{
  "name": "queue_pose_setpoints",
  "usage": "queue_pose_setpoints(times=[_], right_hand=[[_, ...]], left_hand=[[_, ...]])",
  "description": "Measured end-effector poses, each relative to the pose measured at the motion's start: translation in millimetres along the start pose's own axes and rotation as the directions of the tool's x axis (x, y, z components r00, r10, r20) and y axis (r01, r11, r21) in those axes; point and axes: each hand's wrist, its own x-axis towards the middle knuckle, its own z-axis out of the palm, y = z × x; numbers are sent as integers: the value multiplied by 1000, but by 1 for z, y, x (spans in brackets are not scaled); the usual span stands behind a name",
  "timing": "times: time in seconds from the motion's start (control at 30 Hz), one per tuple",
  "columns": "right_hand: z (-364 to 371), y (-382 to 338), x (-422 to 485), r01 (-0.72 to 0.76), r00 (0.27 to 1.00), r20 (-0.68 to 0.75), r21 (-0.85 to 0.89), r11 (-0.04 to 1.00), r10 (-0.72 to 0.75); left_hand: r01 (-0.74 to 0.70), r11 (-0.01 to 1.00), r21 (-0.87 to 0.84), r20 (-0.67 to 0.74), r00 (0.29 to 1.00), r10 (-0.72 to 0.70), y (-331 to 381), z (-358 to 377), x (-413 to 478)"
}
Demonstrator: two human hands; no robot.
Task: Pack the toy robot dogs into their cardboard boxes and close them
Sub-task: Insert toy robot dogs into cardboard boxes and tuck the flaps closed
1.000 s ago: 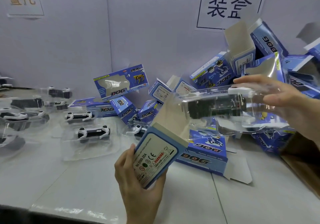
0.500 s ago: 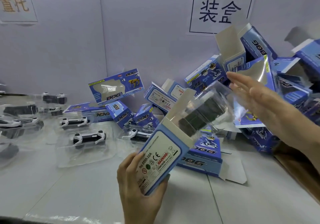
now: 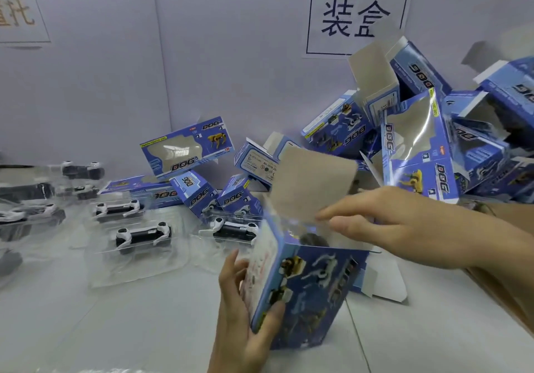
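Observation:
My left hand [image 3: 245,315] grips a blue toy-dog box [image 3: 306,294] standing upright on the white table, thumb on its front face. The box's brown top flap [image 3: 309,182] stands open. A clear blister tray with a dark toy dog [image 3: 312,238] sits down inside the box, only its top showing. My right hand [image 3: 384,222] reaches across the open top with straight fingers, fingertips at the flap's lower edge and the tray.
Several toy dogs in clear trays [image 3: 143,235] lie on the table [image 3: 144,315] to the left. A pile of empty blue boxes [image 3: 419,147] rises at the back right against the wall. One flat box [image 3: 375,280] lies behind the held one. A brown carton edge [image 3: 502,291] sits at right.
The tray with the dog has gone from sticking out of the tilted box to deep inside it. The box now stands upright, and my right hand has come down onto its open top.

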Motion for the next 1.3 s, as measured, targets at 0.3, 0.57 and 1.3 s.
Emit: queue_pose_setpoints(times=[0.3,0.57,1.3], right_hand=[[26,-43,53,55,985,-161,-5,998,-55],[68,-40,75,-31,991,132,-51,998,38],[40,-47,61,-104,984,135,-95,990,117]], left_hand=[[4,1000,-4,282,960,-2,-5,0,0],[-249,953,171,14,968,250,16,-2,8],[-506,753,420,463,833,302,90,-27,53]])
